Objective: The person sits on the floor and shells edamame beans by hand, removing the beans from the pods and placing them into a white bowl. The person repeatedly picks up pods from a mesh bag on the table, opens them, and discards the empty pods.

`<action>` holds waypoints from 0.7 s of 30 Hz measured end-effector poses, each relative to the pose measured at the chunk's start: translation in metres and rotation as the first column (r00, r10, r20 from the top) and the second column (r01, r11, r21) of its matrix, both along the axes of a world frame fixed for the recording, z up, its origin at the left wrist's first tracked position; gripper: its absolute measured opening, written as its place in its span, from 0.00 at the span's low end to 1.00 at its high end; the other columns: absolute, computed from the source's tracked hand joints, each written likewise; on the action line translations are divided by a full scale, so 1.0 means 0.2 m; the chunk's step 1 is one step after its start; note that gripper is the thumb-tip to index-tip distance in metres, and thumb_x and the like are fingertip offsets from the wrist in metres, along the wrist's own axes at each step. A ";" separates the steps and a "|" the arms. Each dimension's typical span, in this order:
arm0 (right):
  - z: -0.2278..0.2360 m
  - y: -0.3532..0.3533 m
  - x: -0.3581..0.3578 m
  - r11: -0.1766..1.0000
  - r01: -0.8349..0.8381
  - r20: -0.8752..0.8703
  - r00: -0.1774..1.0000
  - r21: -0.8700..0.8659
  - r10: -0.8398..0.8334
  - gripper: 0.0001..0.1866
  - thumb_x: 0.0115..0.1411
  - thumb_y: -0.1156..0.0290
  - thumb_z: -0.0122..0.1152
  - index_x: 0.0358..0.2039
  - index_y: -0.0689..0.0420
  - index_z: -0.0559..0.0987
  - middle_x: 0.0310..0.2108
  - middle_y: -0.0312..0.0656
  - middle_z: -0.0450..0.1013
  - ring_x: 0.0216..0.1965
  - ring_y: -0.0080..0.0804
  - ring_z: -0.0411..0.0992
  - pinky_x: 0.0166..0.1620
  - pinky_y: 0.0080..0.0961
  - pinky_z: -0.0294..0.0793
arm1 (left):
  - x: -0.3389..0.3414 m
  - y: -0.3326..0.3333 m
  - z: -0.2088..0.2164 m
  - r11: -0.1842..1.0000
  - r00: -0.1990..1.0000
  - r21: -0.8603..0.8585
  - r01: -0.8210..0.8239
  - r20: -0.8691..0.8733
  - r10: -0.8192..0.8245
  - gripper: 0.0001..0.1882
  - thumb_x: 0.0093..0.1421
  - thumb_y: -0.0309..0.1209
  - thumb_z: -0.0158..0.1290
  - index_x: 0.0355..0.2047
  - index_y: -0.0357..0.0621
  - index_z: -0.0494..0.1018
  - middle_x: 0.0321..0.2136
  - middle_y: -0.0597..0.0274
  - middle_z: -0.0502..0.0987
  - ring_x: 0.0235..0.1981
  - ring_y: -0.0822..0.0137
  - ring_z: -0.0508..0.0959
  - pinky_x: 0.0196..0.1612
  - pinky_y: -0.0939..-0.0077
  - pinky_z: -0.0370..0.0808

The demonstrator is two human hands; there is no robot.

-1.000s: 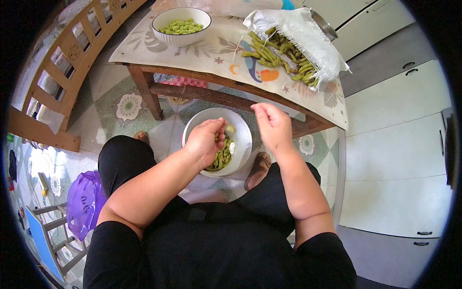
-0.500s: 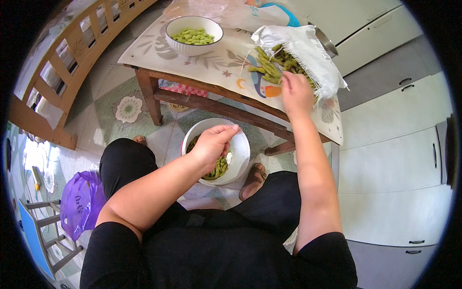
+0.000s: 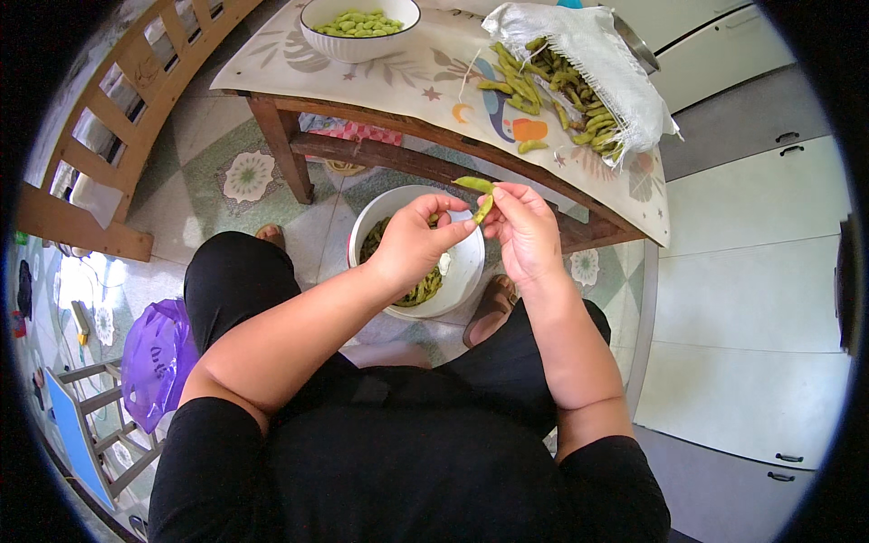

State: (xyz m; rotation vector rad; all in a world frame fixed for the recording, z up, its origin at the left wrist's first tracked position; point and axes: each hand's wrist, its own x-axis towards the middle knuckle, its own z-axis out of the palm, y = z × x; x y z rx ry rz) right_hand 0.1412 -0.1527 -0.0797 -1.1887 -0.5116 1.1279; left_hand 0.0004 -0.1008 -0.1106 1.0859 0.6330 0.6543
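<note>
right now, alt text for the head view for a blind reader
The right hand holds one or two green pods above a white tub of pods, the left hand close by. Beyond, a table bears a bowl of shelled beans and a sack spilling pods.

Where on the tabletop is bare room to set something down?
The patterned tablecloth is bare just right of the white bowl, short of the pod pile, and down to the front edge. Further right is crowded: pods spill from the white sack.

White bowl (image 3: 358,43) partly beyond the top edge, white tub (image 3: 467,264) partly behind the left grip (image 3: 412,240)
</note>
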 end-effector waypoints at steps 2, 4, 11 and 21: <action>0.01 -0.02 -0.01 1.000 -0.012 0.032 0.999 0.014 0.012 0.06 0.54 0.73 0.51 0.33 0.59 0.69 0.27 0.41 0.71 0.24 0.23 0.68 0.24 0.16 0.66 | 0.01 0.00 -0.01 0.998 0.997 0.007 0.059 -0.047 -0.058 0.10 0.51 0.29 0.54 0.32 0.38 0.68 0.20 0.74 0.65 0.21 0.83 0.63 0.25 0.90 0.61; 0.02 -0.03 0.00 1.000 -0.010 0.035 0.999 0.027 0.009 0.06 0.54 0.73 0.51 0.33 0.58 0.69 0.27 0.40 0.71 0.25 0.23 0.68 0.25 0.17 0.66 | 0.01 -0.01 -0.01 0.996 0.993 -0.004 0.092 -0.074 -0.092 0.08 0.51 0.29 0.54 0.29 0.40 0.68 0.20 0.73 0.66 0.20 0.82 0.63 0.24 0.90 0.60; -0.01 -0.04 0.12 0.991 0.097 -0.158 0.984 0.091 -0.081 0.05 0.55 0.72 0.49 0.33 0.56 0.68 0.28 0.39 0.69 0.29 0.26 0.68 0.32 0.23 0.70 | 0.00 -0.03 0.04 0.980 0.999 -0.198 0.011 0.049 -0.002 0.06 0.51 0.30 0.54 0.25 0.45 0.67 0.17 0.73 0.66 0.16 0.81 0.62 0.20 0.88 0.58; 0.03 -0.07 -0.03 0.956 -0.272 -0.029 0.962 -0.113 0.270 0.07 0.57 0.66 0.48 0.30 0.56 0.68 0.16 0.30 0.60 0.15 0.16 0.55 0.18 0.14 0.56 | -0.01 -0.03 0.03 0.979 0.996 -0.184 -0.087 0.019 0.092 0.05 0.51 0.29 0.53 0.25 0.45 0.68 0.16 0.74 0.66 0.16 0.81 0.62 0.20 0.88 0.58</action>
